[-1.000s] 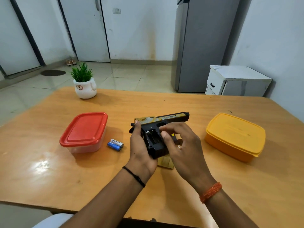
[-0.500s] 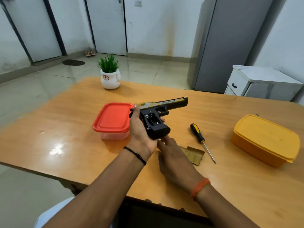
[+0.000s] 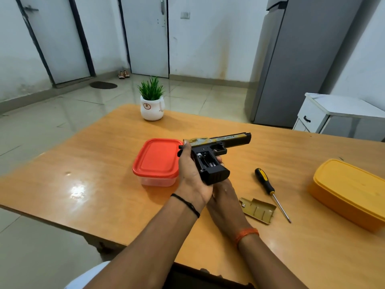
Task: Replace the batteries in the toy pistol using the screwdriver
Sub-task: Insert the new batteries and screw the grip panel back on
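On the table:

- Orange-brown wooden table (image 3: 100, 163) carried every item noted below.
- Yellow lidded plastic box (image 3: 350, 192) stood at the right edge, well apart from the work, judged to be out of the way.
- Red-lidded clear plastic container (image 3: 157, 159) sat just left of the hands, lid on.
- Black and gold plastic toy pistol (image 3: 214, 153) was held above the table, grip toward the person, barrel to the right; its grip compartment lay uncovered and faced up, apparently to give sight of the battery bay.
- Left hand (image 3: 191, 176) had its fingers curled round the grip, steadying the toy.
- Right hand (image 3: 224, 201) lay low on the table beneath the grip; fingers were hidden behind the toy, so their state could not be determined.
- Black and yellow handled screwdriver (image 3: 268, 190) lay loose, right of the hands, within reach.
- Gold plastic cover plate (image 3: 258, 210) lay beside the screwdriver, inner face up.
- Batteries were not visible.
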